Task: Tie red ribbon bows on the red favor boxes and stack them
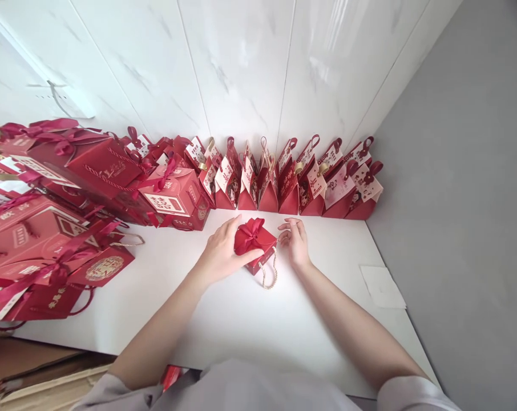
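A small red gift box (265, 238) with a dark red ribbon bow on top and a twisted cream cord handle sits on the white table. My left hand (224, 251) is around its left side, with the thumb across the near edge and the fingers at the far left. To the right of the box, my right hand (295, 241) is apart from it, with loosely curved fingers and nothing held. The underside of the box is hidden.
Small red boxes (288, 191) with ribbon loops line the tiled wall (241, 63). Larger red boxes (48, 245) are piled at the left. A white sheet (382, 286) lies at the right edge of the white table (258, 337), beside a grey wall (464, 200).
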Demonstrator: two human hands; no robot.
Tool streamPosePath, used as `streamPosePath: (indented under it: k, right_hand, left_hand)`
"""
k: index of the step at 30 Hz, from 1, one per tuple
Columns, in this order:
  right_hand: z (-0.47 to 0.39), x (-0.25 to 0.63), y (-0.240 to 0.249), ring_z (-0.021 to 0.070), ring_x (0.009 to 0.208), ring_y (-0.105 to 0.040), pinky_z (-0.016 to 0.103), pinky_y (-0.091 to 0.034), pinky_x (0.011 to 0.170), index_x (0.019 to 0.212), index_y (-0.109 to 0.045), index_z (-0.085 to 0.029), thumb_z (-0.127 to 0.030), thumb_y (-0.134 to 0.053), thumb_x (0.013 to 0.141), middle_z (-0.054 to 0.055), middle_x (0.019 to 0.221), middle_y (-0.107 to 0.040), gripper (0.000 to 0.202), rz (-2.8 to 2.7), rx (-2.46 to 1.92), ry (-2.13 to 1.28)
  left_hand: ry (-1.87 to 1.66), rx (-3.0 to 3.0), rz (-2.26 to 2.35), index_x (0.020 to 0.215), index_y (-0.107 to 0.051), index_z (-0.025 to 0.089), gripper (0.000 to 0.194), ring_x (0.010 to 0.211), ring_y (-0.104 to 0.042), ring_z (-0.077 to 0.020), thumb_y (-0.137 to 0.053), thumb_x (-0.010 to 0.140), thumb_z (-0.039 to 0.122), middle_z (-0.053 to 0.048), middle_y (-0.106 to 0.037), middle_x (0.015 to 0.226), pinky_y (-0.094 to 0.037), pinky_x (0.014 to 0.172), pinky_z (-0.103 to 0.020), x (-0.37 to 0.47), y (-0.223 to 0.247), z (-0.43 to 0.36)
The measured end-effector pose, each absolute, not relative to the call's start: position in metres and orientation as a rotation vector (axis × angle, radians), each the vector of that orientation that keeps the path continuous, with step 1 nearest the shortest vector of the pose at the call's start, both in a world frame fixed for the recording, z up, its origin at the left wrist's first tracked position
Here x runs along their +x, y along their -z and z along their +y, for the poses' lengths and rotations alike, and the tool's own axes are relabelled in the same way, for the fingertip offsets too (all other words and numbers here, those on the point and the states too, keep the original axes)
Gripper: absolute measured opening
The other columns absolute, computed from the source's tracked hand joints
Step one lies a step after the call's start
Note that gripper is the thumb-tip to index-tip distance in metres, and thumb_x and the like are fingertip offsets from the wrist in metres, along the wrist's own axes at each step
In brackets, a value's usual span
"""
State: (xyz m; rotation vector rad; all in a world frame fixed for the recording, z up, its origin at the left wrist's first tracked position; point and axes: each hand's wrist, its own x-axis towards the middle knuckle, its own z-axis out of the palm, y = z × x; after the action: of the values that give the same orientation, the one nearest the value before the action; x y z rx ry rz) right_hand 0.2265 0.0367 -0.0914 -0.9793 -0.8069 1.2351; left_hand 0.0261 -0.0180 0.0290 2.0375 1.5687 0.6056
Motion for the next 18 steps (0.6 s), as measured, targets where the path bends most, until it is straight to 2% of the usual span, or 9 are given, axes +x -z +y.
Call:
streamPosePath:
  k: [4, 7, 10, 13, 15, 18]
  right_hand:
    - [0.038, 0.226, 0.092, 0.0083, 0.051, -0.055, 0.019, -0.039, 0.041, 0.101, -0.053, -0.023, -0.058, -0.053, 0.088, -0.002, 0.081, -0.063, 0.036, -0.837, -0.983, -1.243]
    - [0.037, 0.226, 0.092, 0.0082, 0.051, -0.055, 0.019, -0.039, 0.041, 0.101, -0.052, -0.023, -0.057, -0.053, 0.088, -0.002, 0.081, -0.063, 0.036, -0.852, -0.985, -1.241]
    - [0.036, 0.226, 0.091, 0.008, 0.051, -0.055, 0.019, -0.038, 0.041, 0.1, -0.052, -0.023, -0.057, -0.054, 0.087, -0.002, 0.081, -0.063, 0.037, -0.865, -0.989, -1.244]
    - [0.035, 0.226, 0.09, 0.0079, 0.051, -0.055, 0.019, -0.038, 0.041, 0.1, -0.052, -0.022, -0.058, -0.054, 0.087, -0.002, 0.082, -0.063, 0.038, -0.885, -0.996, -1.25]
    - [0.034, 0.226, 0.09, 0.0079, 0.052, -0.055, 0.018, -0.038, 0.041, 0.1, -0.052, -0.022, -0.057, -0.054, 0.087, -0.002, 0.082, -0.063, 0.038, -0.898, -1.002, -1.247]
    - [0.034, 0.226, 0.091, 0.0082, 0.052, -0.055, 0.018, -0.038, 0.041, 0.1, -0.052, -0.022, -0.057, -0.054, 0.087, -0.002, 0.082, -0.062, 0.037, -0.914, -1.01, -1.238]
  left_hand:
    - [-0.503, 2.056, 1.818, 0.152, -0.021, 0.015, 0.107, 0.128, -0.044, -0.0453, -0.065, 0.071, 0.068, -0.024, -0.048, 0.138, -0.032, 0.103, -0.062, 0.055, -0.036, -0.029]
    - [-0.339, 2.11, 1.781, 0.153, -0.019, 0.015, 0.107, 0.127, -0.045, -0.0445, -0.072, 0.068, 0.054, -0.024, -0.051, 0.133, -0.029, 0.105, -0.062, 0.054, -0.042, -0.032]
    - [-0.22, 2.183, 1.63, 0.154, -0.014, 0.02, 0.11, 0.136, -0.035, -0.0421, -0.076, 0.064, 0.037, -0.021, -0.045, 0.14, -0.022, 0.11, -0.061, 0.042, -0.05, -0.034]
    - [-0.239, 2.215, 1.51, 0.154, -0.016, 0.025, 0.113, 0.137, -0.034, -0.0412, -0.079, 0.061, 0.036, -0.018, -0.041, 0.143, -0.033, 0.107, -0.055, 0.034, -0.054, -0.035]
    - [-0.277, 2.208, 1.533, 0.152, -0.022, 0.026, 0.108, 0.132, -0.04, -0.0416, -0.079, 0.061, 0.037, -0.017, -0.045, 0.14, -0.042, 0.1, -0.05, 0.034, -0.055, -0.036]
    - [-0.256, 2.215, 1.619, 0.151, -0.027, 0.026, 0.103, 0.122, -0.052, -0.0401, -0.078, 0.062, 0.037, -0.015, -0.053, 0.132, -0.047, 0.093, -0.045, 0.029, -0.058, -0.042]
